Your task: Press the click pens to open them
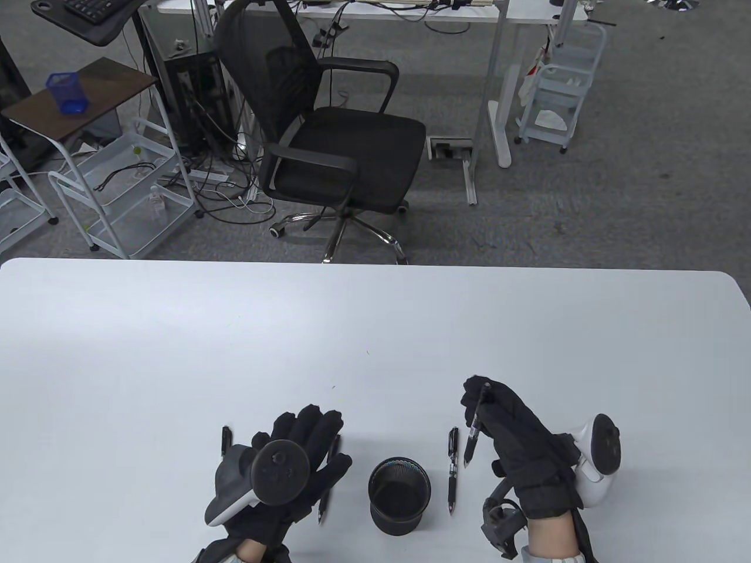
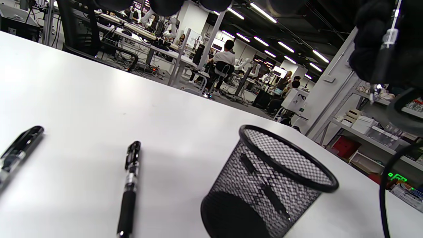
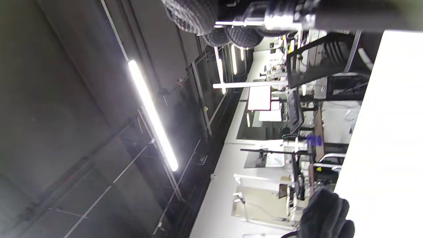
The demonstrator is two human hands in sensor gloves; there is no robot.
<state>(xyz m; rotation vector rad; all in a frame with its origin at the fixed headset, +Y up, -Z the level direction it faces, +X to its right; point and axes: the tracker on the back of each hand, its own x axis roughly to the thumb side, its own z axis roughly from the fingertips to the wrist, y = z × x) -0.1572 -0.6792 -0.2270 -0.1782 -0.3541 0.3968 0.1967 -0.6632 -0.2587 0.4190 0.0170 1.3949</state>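
Pen (image 1: 476, 423) gripped in the right hand (image 1: 516, 440) above the white table (image 1: 375, 328), tip pointing down toward the person, button end up by the fingers — the click looks about to be made, though the thumb's exact seat on the button can't be told. In the right wrist view only the clip and barrel are seen, close under the fingertips (image 3: 191, 13).

Left hand (image 1: 293, 463) is held flat, fingers spread, over a second pen (image 1: 327, 481) that shows along its right edge; whether it is touched can't be told. A third pen (image 1: 226, 440) lies just left of that hand, a fourth (image 1: 453, 469) just right of the mesh cup (image 1: 399, 492), which stands between the hands and looks empty.

For a clean click, barrel should be clamped by the curled fingers w/ the thumb pad set square on the button, then pressed straight along the axis until the tip is latched out — an off-axis push may slip on the glove. Tip should be checked afterwards.
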